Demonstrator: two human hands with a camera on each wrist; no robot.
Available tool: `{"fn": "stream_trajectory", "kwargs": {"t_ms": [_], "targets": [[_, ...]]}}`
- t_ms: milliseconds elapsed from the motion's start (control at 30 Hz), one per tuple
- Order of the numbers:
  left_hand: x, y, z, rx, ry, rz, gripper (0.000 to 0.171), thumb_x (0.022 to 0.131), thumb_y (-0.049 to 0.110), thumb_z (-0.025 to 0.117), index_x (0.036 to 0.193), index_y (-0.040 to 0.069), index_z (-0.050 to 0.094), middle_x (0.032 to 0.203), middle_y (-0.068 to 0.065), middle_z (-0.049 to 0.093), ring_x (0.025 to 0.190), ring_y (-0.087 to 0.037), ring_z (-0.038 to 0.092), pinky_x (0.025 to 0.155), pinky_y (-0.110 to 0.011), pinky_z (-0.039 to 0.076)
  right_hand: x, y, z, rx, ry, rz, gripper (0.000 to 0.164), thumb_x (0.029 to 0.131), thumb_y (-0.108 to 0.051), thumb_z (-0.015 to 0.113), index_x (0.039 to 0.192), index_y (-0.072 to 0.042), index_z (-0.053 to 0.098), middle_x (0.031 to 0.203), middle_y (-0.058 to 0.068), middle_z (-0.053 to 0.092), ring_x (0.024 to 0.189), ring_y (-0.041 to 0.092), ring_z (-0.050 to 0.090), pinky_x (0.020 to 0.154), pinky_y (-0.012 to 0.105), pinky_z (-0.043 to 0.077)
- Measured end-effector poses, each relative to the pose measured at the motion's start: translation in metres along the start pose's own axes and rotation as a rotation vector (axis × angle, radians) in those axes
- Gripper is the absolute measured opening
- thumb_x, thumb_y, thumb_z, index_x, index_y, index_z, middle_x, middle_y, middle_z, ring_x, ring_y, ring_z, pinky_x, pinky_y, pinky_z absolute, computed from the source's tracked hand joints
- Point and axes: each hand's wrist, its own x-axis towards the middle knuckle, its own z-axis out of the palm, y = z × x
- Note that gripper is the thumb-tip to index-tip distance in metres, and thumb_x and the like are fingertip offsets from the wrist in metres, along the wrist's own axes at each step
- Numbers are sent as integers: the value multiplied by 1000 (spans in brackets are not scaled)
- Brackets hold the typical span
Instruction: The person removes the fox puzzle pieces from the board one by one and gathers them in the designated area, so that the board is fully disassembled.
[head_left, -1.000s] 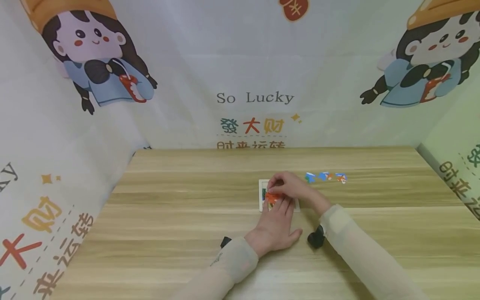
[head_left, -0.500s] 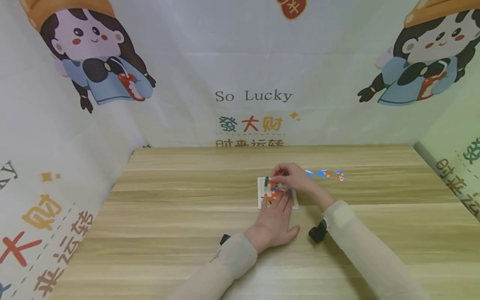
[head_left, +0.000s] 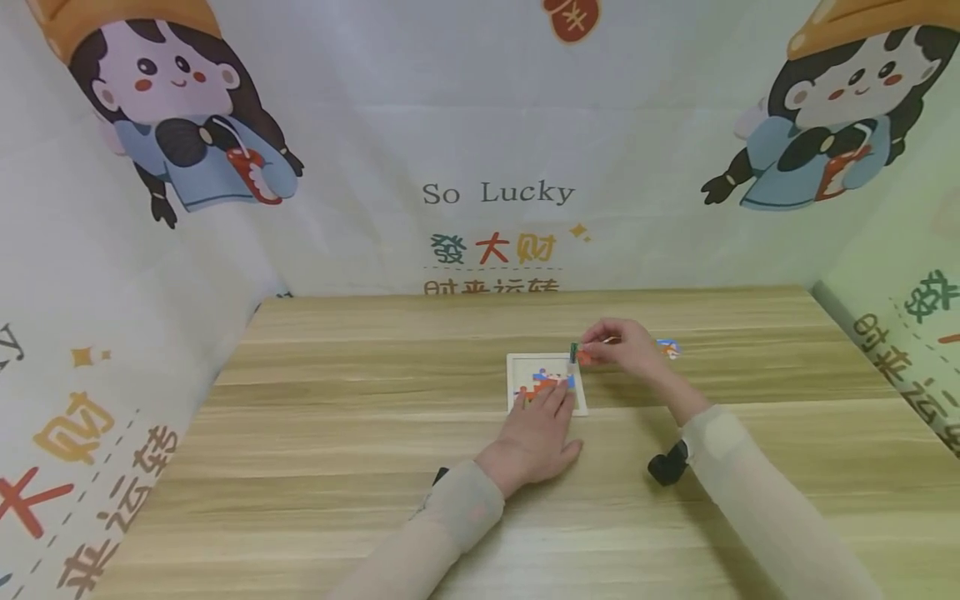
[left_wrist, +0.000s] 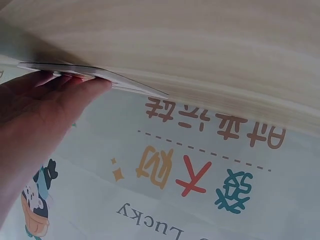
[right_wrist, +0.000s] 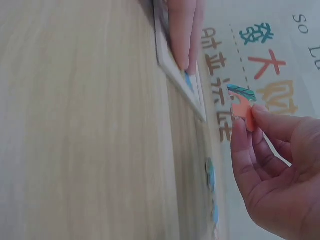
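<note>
A small white-framed jigsaw tray [head_left: 511, 383] lies on the table with orange and blue assembled pieces [head_left: 551, 381] in its lower and right parts; its upper left shows bare backing. My left hand [head_left: 534, 440] rests flat on these with fingers extended, covering the lower part. In the left wrist view, the fingers [left_wrist: 82, 92] lie along the thin tray [left_wrist: 125, 82]. At the tray's upper right corner, my right hand [head_left: 628, 350] pinches an orange and green jigsaw piece [right_wrist: 242, 106] between thumb and fingertips, raised above the table in the right wrist view.
Loose jigsaw pieces [head_left: 670, 347] lie right of the tray, partly hidden behind my right hand; several show edge-on [right_wrist: 211, 175] in the right wrist view. A printed cloth [head_left: 495, 150] hangs behind the wooden table [head_left: 337, 433].
My right hand has drawn away from the tray's upper left to its upper right corner, taking the orange and green jigsaw piece along. My left hand keeps its place on the tray.
</note>
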Motion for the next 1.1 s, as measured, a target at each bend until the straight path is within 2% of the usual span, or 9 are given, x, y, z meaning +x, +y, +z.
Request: {"fn": "stream_trajectory", "kwargs": {"t_ms": [167,267,533,867,1100], "targets": [[0,-2,1,0,20,7,67,103,49,39,158,13,27,168,-3,20,154,-21,25,123,-50,29,-13,7,-13,-72,36,29,24,95,-5,63,111,13,62,98,12,65,83,8,59,74,16,57],[0,-3,2,1,20,6,67,103,49,39,159,13,27,168,-3,20,154,-21,24,123,-50,29,-19,13,-18,-91,34,50,24,95,-4,63,111,14,62,99,14,64,85,9,59,74,16,57],[-1,-3,2,9,17,7,66,104,47,38,159,13,25,168,-3,19,154,-21,23,123,-49,28,-24,25,-25,-39,40,118,23,95,1,62,110,18,60,95,12,62,77,6,64,73,18,59],[-2,-2,4,-15,28,9,67,104,48,37,159,12,24,169,-3,17,155,-21,22,124,-50,27,-25,23,-20,-221,86,138,16,93,-2,65,104,9,68,101,19,69,77,12,66,69,18,59],[-3,-1,4,-17,-6,0,72,103,54,33,161,13,18,169,-2,13,156,-19,17,126,-50,20,-26,20,-17,-312,90,91,18,93,-7,67,105,6,68,103,23,71,84,22,70,71,24,59]]}}
